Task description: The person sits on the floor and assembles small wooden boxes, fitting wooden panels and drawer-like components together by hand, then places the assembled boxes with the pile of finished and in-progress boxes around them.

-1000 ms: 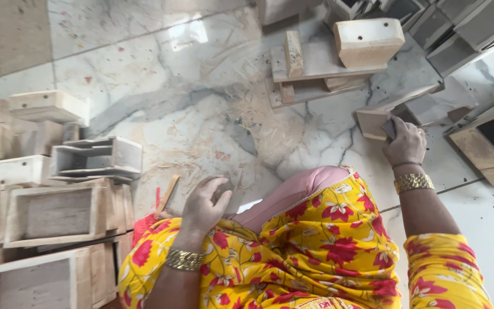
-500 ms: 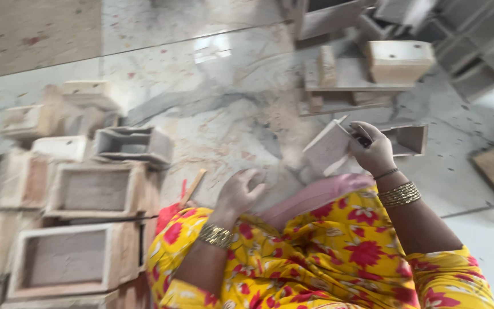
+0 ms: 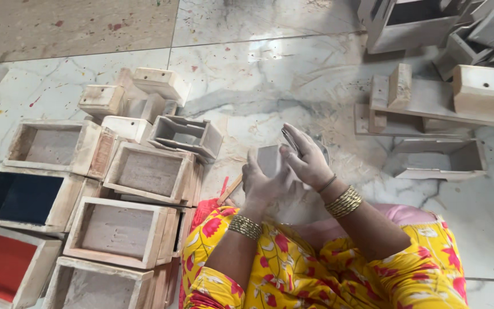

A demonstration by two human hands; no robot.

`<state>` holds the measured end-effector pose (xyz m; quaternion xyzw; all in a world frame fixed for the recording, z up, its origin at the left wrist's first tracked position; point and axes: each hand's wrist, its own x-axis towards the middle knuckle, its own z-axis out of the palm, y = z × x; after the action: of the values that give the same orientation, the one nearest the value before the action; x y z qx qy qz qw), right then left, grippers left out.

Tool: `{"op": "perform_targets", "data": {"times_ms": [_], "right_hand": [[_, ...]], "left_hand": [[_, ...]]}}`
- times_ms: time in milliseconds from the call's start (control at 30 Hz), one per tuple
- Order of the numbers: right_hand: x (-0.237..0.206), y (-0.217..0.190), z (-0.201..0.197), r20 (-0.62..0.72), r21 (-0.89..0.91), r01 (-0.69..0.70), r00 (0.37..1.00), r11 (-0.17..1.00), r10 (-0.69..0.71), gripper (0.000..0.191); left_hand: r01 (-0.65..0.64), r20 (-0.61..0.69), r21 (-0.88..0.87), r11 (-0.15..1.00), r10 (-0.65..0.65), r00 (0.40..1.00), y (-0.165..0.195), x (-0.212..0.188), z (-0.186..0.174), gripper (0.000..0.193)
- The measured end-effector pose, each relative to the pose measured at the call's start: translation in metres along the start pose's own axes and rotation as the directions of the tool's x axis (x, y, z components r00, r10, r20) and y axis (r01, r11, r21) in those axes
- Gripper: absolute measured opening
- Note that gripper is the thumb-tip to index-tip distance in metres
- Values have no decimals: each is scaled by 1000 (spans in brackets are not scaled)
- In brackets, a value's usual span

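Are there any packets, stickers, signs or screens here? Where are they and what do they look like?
No packets, labels, signs or screens show, only bare wooden boxes.
Open wooden boxes: stacked on the marble floor at left, rectangular, pale wood.
Blue-lined box: far left, dark blue inside.
Red-lined box: bottom left, red inside.
Small pale piece: held between left hand and right hand.

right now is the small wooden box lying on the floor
No, both the left hand and right hand hold the small wooden box above the floor.
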<state>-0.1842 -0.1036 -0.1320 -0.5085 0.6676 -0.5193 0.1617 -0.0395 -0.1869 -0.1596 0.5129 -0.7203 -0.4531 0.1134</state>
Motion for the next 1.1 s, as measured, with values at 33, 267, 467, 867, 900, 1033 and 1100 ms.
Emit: {"op": "perform_targets", "data": {"times_ms": [33,267,467,867,900,1033,1100], "right_hand": [[-2,6,5,-24,-89,37,999,995,-39,59],[-43,91,44,106,-414,52,994,909,-9,65],[-34,156,23,-76,-482,-194,981,854,180,55],[-68,52,62,332,-391,177,942,903,-41,81],[-62,66,56,277,-508,222,957,833,-87,76],[-35,139,23,-112,-280,-343,939,897,324,57],[-30,151,17,-92,-415,-320,946,852,311,49]], "left_hand": [[29,6,-53,998,-29,1000,-9,14,4,125],[217,19,-248,944,-219,976,-57,58,48,98],[289,55,-290,913,-285,957,-47,46,38,99],[141,131,-345,928,-101,986,-70,60,55,100],[119,107,-301,946,-90,990,-71,61,54,100],[116,84,-203,972,-100,991,-60,55,45,102],[127,116,-184,975,-107,987,-49,49,38,112]]}}
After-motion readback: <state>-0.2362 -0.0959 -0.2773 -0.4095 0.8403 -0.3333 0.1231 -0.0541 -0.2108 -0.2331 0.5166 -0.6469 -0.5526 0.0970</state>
